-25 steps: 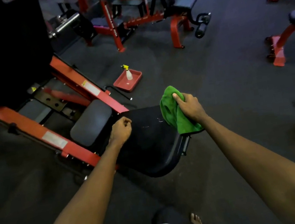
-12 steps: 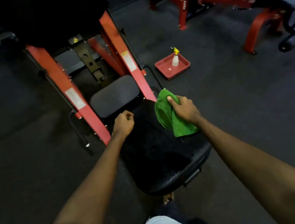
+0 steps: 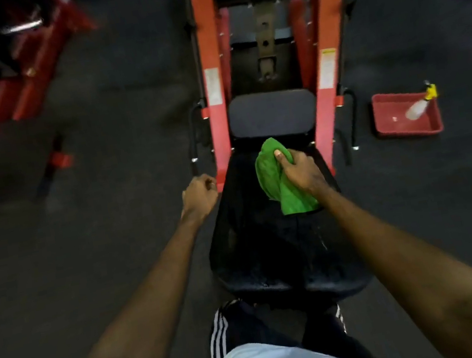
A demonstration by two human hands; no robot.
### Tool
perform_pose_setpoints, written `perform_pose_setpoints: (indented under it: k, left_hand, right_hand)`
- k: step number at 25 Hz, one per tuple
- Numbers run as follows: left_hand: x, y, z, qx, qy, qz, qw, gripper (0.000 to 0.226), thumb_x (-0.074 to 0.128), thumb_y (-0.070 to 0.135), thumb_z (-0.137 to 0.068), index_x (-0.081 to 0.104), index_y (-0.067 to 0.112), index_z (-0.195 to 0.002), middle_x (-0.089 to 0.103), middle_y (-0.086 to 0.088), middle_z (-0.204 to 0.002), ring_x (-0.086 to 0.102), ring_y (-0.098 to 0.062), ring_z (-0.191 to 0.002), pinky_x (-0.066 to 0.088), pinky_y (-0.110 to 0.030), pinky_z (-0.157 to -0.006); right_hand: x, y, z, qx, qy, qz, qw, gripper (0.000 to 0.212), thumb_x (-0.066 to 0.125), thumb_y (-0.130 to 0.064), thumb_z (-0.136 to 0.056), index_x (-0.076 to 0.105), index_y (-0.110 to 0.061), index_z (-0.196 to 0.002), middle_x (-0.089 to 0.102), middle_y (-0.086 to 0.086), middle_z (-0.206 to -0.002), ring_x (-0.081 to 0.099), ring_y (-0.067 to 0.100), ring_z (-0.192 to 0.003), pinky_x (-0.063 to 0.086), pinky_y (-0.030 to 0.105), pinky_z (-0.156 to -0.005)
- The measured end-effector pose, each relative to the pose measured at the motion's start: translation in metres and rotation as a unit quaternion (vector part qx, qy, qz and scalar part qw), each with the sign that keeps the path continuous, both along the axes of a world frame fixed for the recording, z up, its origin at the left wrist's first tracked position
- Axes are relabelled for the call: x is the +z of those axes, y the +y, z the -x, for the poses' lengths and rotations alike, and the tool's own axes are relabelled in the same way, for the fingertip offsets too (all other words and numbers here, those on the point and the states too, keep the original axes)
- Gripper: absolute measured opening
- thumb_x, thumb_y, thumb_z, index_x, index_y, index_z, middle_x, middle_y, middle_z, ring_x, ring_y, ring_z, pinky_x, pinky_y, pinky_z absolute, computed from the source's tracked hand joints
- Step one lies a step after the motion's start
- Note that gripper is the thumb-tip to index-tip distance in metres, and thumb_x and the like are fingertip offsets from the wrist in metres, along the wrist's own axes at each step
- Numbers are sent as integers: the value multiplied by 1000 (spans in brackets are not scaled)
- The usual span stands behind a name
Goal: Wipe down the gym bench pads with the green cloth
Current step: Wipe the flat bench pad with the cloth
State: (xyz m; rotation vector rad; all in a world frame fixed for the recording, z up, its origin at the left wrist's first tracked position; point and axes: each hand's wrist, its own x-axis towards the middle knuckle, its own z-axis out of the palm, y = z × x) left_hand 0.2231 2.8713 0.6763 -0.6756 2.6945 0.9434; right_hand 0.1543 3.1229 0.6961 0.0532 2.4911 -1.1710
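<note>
My right hand point(image 3: 301, 172) has the cloth point(image 3: 272, 179) bunched up, fingers point(image 3: 288, 163) curled round it and the thumb clamped over the top fold. A green tail hangs out below my palm. The cloth lies on the far end of the long pad point(image 3: 272, 254), just short of where that black surface meets the small grey seat pad point(image 3: 272, 113).

The long pad runs straight from that seam back toward my legs, between the two red rails point(image 3: 215, 88). Nearly all of its length lies on my side of the cloth, so I judge the next stroke to be a pull toward my body along that axis. The seat pad lies the other way, just beyond my knuckles.

My left hand point(image 3: 200, 195) sits off the pad's left edge, near the foot of the left rail. It is curled into a fist with nothing in it that I can see. The right hand is plainly the nearer one for the wiping.

A spray bottle point(image 3: 418, 107) lies in a red tray point(image 3: 408, 132) on the floor, well to my right.
</note>
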Motion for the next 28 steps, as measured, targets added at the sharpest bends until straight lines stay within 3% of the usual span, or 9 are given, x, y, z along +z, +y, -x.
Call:
perform_pose_setpoints:
  k: [5, 11, 16, 19, 21, 23, 25, 28]
  left_hand:
    - [-17, 22, -97, 130, -63, 34, 989, 24, 53, 15, -98, 68, 13, -116, 60, -14, -124, 53, -34, -120, 29, -49, -105]
    - [-61, 45, -166, 210, -93, 21, 973, 30, 51, 16, -99, 62, 9, -127, 57, -16, -130, 51, -36, -124, 31, -48, -106]
    - [-136, 54, -190, 264, -68, 30, 962, 38, 47, 22, -104, 55, 8, -138, 46, -17, -147, 43, -34, -137, 30, -49, -111]
    - [-181, 60, -197, 318, -84, -19, 944, 44, 38, 33, -108, 51, 11, -143, 42, -14, -153, 35, -29, -144, 21, -45, -117]
    - [-206, 62, -195, 384, -79, -85, 916, 48, 31, 39, -109, 51, 12, -143, 46, -14, -151, 39, -30, -141, 23, -43, -117]
    - [-226, 66, -192, 452, -55, -152, 877, 52, 29, 44, -108, 50, 14, -144, 49, -14, -149, 44, -30, -139, 29, -39, -115]
    - [-242, 75, -191, 496, 4, -167, 852, 47, 30, 42, -109, 54, 18, -143, 53, -10, -147, 47, -25, -136, 32, -33, -113]
    - [-263, 87, -194, 529, 109, -158, 827, 45, 27, 38, -110, 60, 26, -138, 57, 2, -142, 50, -11, -131, 35, -15, -108]
  right_hand:
    - [-32, -14, -13, 158, -17, -15, 987, 48, 43, -55, -101, 65, -19, -124, 70, 17, -117, 63, 37, -113, 51, 42, -95]
    - [-72, -31, -39, 297, 24, -56, 953, 42, 42, -52, -101, 61, -16, -111, 70, 14, -107, 65, 38, -102, 51, 42, -83]
    - [-137, -52, -74, 404, 117, -60, 905, 47, 44, -44, -103, 57, -7, -128, 59, 13, -124, 57, 36, -113, 48, 44, -93]
    - [-200, -61, -111, 507, 78, -62, 856, 50, 43, -45, -103, 54, -7, -134, 55, 13, -133, 53, 34, -120, 46, 43, -99]
    - [-243, -63, -132, 575, 44, -79, 813, 54, 38, -52, -103, 53, -10, -135, 52, 10, -139, 51, 32, -126, 47, 44, -101]
    - [-276, -60, -143, 582, 73, -64, 807, 58, 36, -59, -99, 55, -14, -132, 50, 8, -140, 48, 33, -127, 43, 47, -103]
    - [-291, -61, -143, 573, 86, -49, 813, 65, 39, -69, -92, 47, -26, -140, 30, 3, -157, 30, 32, -144, 27, 49, -111]
    - [-300, -70, -138, 618, 55, -54, 782, 83, 47, -75, -86, 8, -50, -155, -6, -9, -167, 2, 28, -154, 11, 54, -118]
